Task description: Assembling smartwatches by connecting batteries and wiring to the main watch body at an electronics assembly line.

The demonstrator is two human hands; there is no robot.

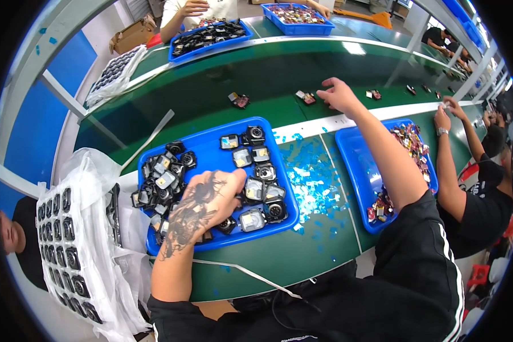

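Note:
My left hand (213, 196) is over a blue tray (208, 149), its fingers curled down; whatever is in them is hidden. Black watch-like cases (165, 179) lie heaped on the tray's left side. More cases (255, 189) stand in loose rows along its right side, just beyond my left fingers. My right hand (339, 96) reaches across to the green belt (199, 85), fingers apart and nothing visible between them. Beside its fingertips sits a small electronic assembly (306, 98). Similar assemblies (239, 101) lie spaced along the belt.
Blue film scraps (313, 185) cover the bench between my tray and a second blue tray (356, 171) of small electronic parts, under my right arm. White moulded trays of black cases (62, 245) stack at left. A co-worker's hands (443, 117) work at right; across the belt are more trays (211, 41).

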